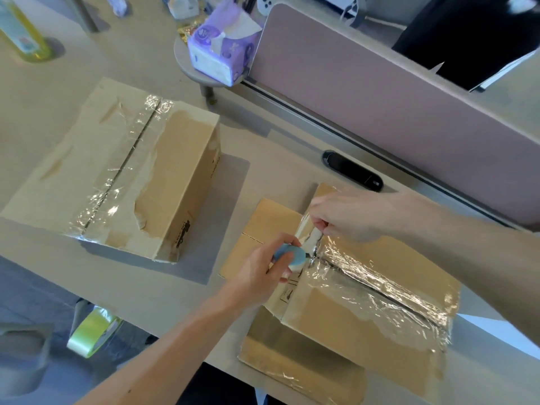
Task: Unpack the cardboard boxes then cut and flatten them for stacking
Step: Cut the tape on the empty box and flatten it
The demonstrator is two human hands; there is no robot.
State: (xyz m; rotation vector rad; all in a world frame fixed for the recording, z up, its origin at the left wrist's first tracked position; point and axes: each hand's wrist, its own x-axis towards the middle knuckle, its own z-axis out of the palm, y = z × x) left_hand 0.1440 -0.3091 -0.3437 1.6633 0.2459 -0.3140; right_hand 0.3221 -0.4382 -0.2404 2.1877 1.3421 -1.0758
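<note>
Off the near edge of the beige table [187, 290], down to the left, sat a roll of pale green tape [93, 331]. On the table's near right corner lay a brown cardboard box [344, 325], flaps splayed out flat on its left and near sides, with clear shiny tape [380, 285] crinkled along its top seam.

The left hand [260, 273] gripped a small blue oval cutter [287, 254], fingers curled round it, its tip at the far end of that seam. Just beyond, the right hand [353, 214] rested on the box's far end, its fingers narrowed to a pinch on the tape there.

Well apart to the left stood a second brown cardboard box [175, 176], closed, its taped seam and torn paper skin facing up.

Farther back, a black oval grommet [352, 171] was set in the table beside a pink divider panel [380, 83]. A purple tissue pack [222, 45] sat on a small round shelf [187, 67], and a yellow bottle [20, 27] stood at the far left.
</note>
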